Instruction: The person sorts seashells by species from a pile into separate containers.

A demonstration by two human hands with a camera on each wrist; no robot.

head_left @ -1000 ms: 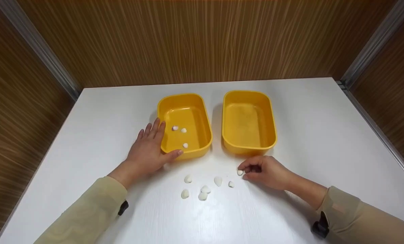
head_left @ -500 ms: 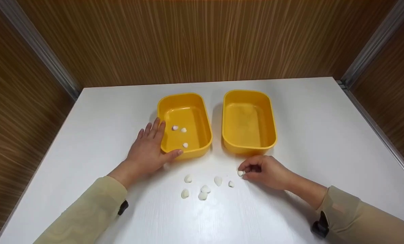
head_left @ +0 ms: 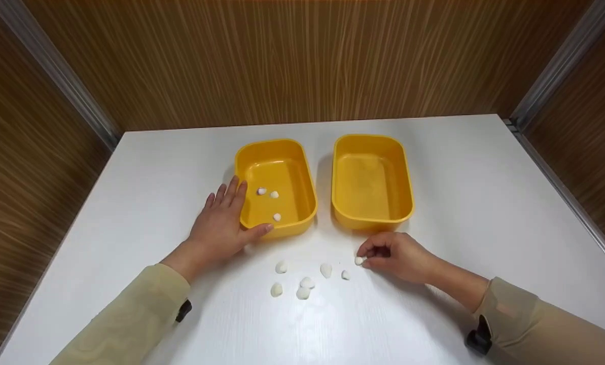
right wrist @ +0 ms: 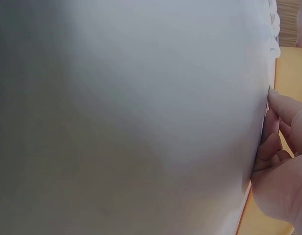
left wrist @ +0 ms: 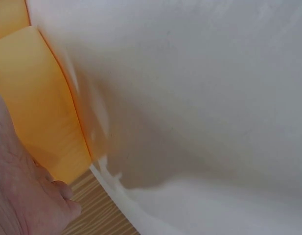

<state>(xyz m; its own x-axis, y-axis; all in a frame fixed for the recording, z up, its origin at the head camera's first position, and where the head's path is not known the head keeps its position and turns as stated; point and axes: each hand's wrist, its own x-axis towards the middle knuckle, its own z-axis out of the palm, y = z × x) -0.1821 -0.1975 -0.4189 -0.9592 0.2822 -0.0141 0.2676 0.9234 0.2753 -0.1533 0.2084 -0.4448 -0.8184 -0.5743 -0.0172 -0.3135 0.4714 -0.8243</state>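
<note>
My left hand (head_left: 218, 223) rests with spread, straight fingers against the near left corner of the left yellow bin (head_left: 310, 175), thumb over its front rim. Three small white pebbles (head_left: 274, 194) lie on that bin's floor. In front of the right yellow bin (head_left: 408, 177), the thumb and fingertips of my right hand (head_left: 403, 258) pinch a white pebble (head_left: 359, 260) low over the table. From the right wrist view, the curled fingers (right wrist: 270, 147) are close to the white surface, and the pinched pebble is hidden.
Several loose white pebbles (head_left: 303, 293) lie on the white table (head_left: 459, 177) between the two hands, in front of the bins. A narrow gap separates the bins. Wood-grain panels (head_left: 307, 61) enclose the table at the back and sides.
The pebble at my right fingertips has shifted and turned slightly toward the near side of the table. My left hand, both bins and the loose pebbles stay in place.
</note>
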